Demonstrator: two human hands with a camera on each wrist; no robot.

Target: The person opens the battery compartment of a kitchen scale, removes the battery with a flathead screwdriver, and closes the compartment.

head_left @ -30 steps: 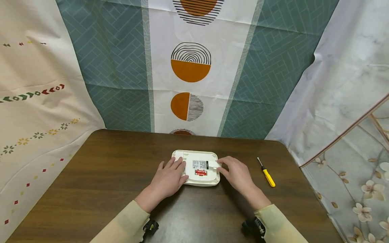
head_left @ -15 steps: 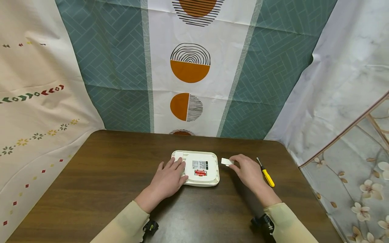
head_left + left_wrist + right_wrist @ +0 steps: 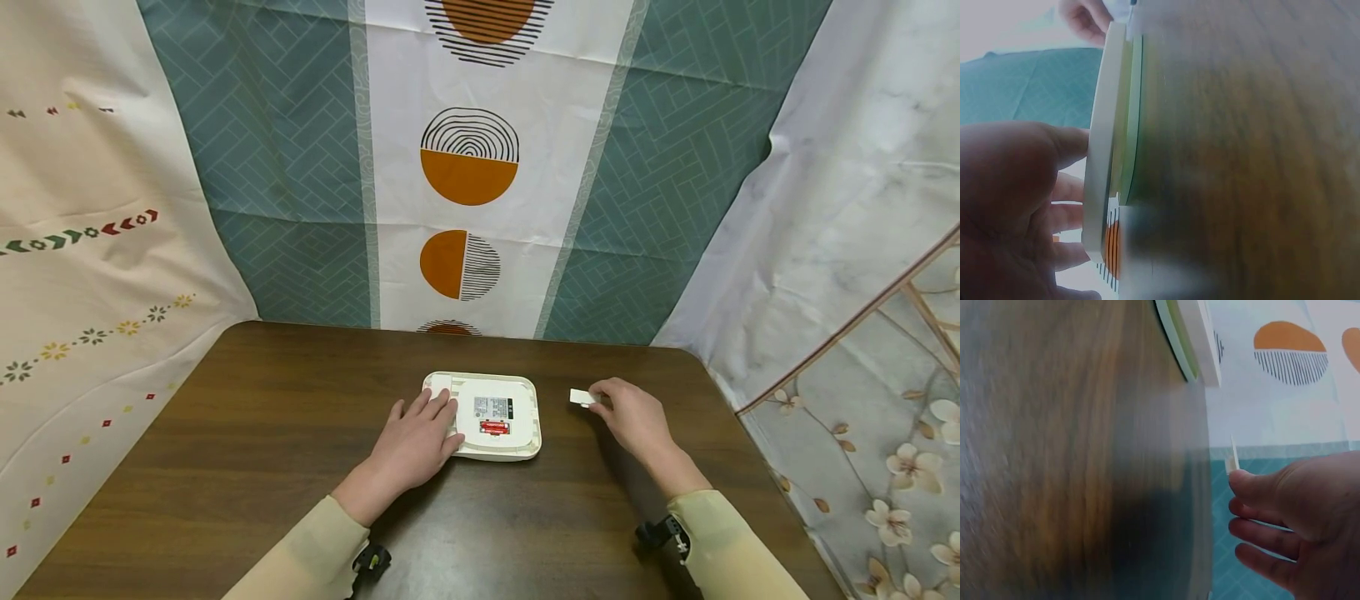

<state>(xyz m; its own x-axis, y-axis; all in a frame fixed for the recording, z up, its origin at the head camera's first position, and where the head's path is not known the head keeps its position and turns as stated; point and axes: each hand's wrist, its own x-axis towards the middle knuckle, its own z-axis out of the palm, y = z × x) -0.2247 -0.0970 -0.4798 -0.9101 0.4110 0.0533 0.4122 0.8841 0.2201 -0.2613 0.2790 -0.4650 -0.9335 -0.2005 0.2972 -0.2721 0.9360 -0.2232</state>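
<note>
A white, rounded-rectangular device (image 3: 517,387) lies flat on the table with a grey printed label (image 3: 491,407) and a red sticker (image 3: 495,427) facing up. My left hand (image 3: 417,435) rests on its left end, fingers extended over the surface. Right of the device, my right hand (image 3: 633,417) pinches a small flat white cover (image 3: 581,397) between thumb and fingers. The right wrist view shows this cover (image 3: 1232,459) edge-on, raised off the table. Seen from the left wrist, the device (image 3: 1102,131) has a pale upper shell and a greenish layer beneath.
The brown wooden table (image 3: 285,467) ends at the back against a patterned cloth (image 3: 468,283). Floral cloth (image 3: 900,467) hangs along the right side, cream cloth (image 3: 112,292) along the left.
My right hand has drawn the white cover off the device's right end and carried it to the right, now hiding the yellow screwdriver. My left hand has stayed on the device.
</note>
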